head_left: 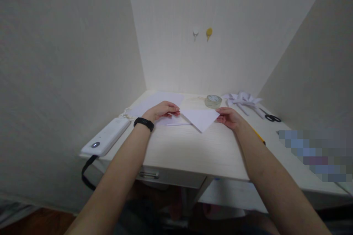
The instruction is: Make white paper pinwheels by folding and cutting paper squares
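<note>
Both hands (165,109) (228,117) on triangular paper (201,119)

Straight ahead of me rises the pale back wall (171,44), faintly streaked from top to bottom; two hooks on it, a white hook (195,33) and, just to its right, a yellow hook (209,33); the left wall (68,62) closes me in, greyer, with the right wall (317,66) opposite; below, my whitish desk (193,150) shows its grain, a drawer (176,180) with a metal handle (149,174) under the front edge; down left, reddish-brown floor (41,222); the light stays soft, rather dim!
</note>
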### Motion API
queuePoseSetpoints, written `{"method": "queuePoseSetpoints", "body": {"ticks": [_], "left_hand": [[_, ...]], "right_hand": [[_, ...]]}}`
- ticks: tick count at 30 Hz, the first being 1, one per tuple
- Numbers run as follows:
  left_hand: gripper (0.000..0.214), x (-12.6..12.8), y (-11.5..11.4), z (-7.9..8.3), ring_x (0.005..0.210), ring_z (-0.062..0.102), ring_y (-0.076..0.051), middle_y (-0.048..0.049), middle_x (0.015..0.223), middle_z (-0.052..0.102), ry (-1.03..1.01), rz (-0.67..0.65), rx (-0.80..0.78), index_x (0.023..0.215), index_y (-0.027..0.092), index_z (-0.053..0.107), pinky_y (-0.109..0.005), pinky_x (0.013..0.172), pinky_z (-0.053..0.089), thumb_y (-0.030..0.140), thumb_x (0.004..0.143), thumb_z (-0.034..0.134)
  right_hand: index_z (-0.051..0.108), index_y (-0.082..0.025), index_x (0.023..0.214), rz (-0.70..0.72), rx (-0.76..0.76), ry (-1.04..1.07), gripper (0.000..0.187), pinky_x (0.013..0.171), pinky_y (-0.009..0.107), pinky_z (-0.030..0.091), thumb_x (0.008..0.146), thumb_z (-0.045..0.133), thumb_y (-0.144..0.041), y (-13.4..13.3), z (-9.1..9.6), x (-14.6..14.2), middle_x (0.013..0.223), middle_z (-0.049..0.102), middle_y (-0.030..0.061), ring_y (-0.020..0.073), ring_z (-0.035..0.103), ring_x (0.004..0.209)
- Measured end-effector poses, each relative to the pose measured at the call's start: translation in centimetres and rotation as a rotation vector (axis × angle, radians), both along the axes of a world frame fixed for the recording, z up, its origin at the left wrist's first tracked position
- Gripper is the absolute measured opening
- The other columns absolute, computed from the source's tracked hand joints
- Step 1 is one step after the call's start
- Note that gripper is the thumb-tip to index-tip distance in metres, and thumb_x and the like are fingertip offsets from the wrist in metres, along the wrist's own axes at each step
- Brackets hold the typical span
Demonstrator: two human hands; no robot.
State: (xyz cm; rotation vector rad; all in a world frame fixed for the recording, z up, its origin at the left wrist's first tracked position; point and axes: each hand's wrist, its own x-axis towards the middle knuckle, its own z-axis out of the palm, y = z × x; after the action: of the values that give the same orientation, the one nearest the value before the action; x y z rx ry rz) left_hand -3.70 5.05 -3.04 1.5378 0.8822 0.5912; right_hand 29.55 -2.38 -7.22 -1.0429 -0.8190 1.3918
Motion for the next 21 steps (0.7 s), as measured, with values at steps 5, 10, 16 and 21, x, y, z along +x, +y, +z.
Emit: {"method": "queuePoseSetpoints", "body": {"ticks": [5, 10, 16, 21], "left_hand": [[0.028, 1.5, -1.0, -0.4, 0.079, 0.071, -0.019, -0.0148, 0.094, 0.073, -0.248, -0.006, -0.112, 0.09, 0.01, 0.069, -0.031, 0.067, 0.056, 0.035, 0.079, 0.077], [0.023, 3.5, -2.0, -0.9, 0.066, 0.068, -0.014, -0.0132, 0.082, 0.073, -0.337, 0.122, -0.097, 0.085, 0.008, 0.067, -0.026, 0.061, 0.054, 0.031, 0.083, 0.073], [0.023, 4.5, -2.6, -1.1, 0.054, 0.063, -0.014, -0.009, 0.069, 0.07, -0.278, 0.106, -0.086, 0.078, 0.009, 0.065, -0.027, 0.055, 0.052, 0.03, 0.083, 0.072], [0.029, 5.0, -2.5, -2.0, 0.052, 0.058, -0.013, -0.0079, 0.068, 0.067, -0.283, 0.107, -0.019, 0.076, 0.009, 0.065, -0.025, 0.049, 0.044, 0.034, 0.075, 0.078]], "right_hand": [[0.07, -0.016, 0.08, -0.06, 0.003, 0.05, 0.011, 0.05, 0.02, 0.058, 0.074, 0.067, -0.007, 0.1, 0.1, -0.8, 0.072, 0.075, 0.0039, 0.0122, 0.066, 0.053], [0.072, -0.015, 0.078, 0.08, 0.004, -0.056, 0.013, 0.056, 0.026, 0.062, 0.068, 0.075, -0.008, -0.3, 0.3, -1.8, 0.079, 0.075, 0.0077, 0.017, 0.069, 0.063], [0.074, -0.012, 0.07, 0.23, -0.01, -0.247, 0.016, 0.052, 0.026, 0.055, 0.059, 0.083, -0.017, -0.6, 0.7, -3.7, 0.072, 0.073, 0.008, 0.016, 0.064, 0.059], [0.075, -0.01, 0.072, 0.329, -0.016, -0.311, 0.024, 0.051, 0.023, 0.047, 0.059, 0.085, -0.026, -1.0, 1.4, -5.5, 0.068, 0.073, 0.0083, 0.0137, 0.062, 0.056]]}}
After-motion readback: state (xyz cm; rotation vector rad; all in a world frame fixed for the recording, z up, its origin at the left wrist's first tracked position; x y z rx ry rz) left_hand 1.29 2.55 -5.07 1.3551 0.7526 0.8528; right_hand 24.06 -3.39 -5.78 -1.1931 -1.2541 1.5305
